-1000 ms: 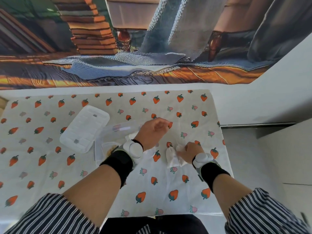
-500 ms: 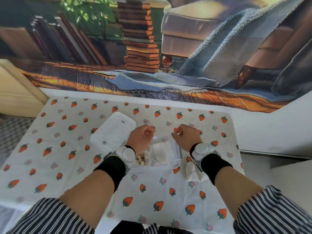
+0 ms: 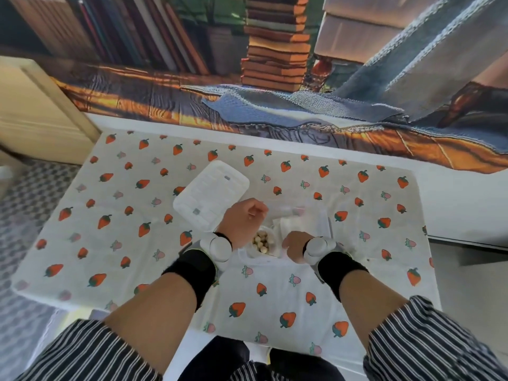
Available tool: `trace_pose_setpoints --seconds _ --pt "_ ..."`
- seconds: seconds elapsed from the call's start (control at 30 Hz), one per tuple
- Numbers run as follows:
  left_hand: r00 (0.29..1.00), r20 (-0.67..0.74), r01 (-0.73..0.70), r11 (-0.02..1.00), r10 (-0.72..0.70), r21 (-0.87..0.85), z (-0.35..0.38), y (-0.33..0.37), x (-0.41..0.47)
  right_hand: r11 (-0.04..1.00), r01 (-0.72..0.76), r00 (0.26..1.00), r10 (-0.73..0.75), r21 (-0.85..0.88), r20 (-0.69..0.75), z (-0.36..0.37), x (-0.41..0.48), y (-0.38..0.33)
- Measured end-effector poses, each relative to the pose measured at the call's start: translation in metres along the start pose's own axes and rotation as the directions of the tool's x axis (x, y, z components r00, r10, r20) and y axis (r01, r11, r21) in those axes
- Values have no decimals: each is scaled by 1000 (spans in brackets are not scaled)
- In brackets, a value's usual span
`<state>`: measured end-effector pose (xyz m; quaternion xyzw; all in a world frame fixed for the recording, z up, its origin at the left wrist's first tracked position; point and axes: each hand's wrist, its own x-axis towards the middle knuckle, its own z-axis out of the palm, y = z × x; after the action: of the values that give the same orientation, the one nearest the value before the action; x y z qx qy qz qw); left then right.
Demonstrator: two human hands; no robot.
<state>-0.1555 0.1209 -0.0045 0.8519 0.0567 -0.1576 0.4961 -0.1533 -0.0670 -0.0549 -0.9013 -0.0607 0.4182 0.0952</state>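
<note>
A clear plastic container (image 3: 325,225) lies on the strawberry-print tablecloth (image 3: 115,215). One compartment holds several small pale round pieces (image 3: 261,241), and another holds white packets (image 3: 295,224). My left hand (image 3: 243,218) is curled at the container's far left rim and seems to grip it. At the container's near right corner my right hand (image 3: 294,244) has its fingers bent downward. What is under those fingers is hidden. Both wrists wear a white device and a black band.
A white rectangular lid (image 3: 210,193) lies on the cloth just left of the container, beside my left hand. The table's right edge (image 3: 424,243) drops to a white ledge. A printed backdrop (image 3: 275,105) runs along the far side.
My right hand has pulled back from the container's far edge to its near right corner. The white packet that lay beside my right wrist is out of sight. My left hand stays at the rim.
</note>
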Motion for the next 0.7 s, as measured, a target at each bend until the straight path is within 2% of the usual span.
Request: trace_pose_setpoints --seconds 0.13,0.2,0.33,0.43,0.53,0.6,0.7 --pt "1000 7 -7 1000 7 4 -1 -1 1 999 -45 996 47 31 -80 -7 0 6" --pt "1000 22 -21 1000 20 5 -2 -1 3 995 -44 977 62 91 -205 -18 -1 8" --pt "998 48 -46 999 46 -15 -1 3 7 927 87 933 53 365 -356 -41 -16 9" --pt "988 137 -68 997 70 -18 1 12 7 768 209 935 25 605 -355 -60 -32 7" --pt "964 245 -99 995 98 -10 5 26 7 530 230 961 7 817 -275 -80 -46 8" --pt "957 266 -119 993 117 -7 7 34 8 430 237 967 -23 871 -252 -88 -48 12" --pt "968 203 -146 989 147 -24 6 40 11 300 247 966 -9 921 -257 -100 -53 14"
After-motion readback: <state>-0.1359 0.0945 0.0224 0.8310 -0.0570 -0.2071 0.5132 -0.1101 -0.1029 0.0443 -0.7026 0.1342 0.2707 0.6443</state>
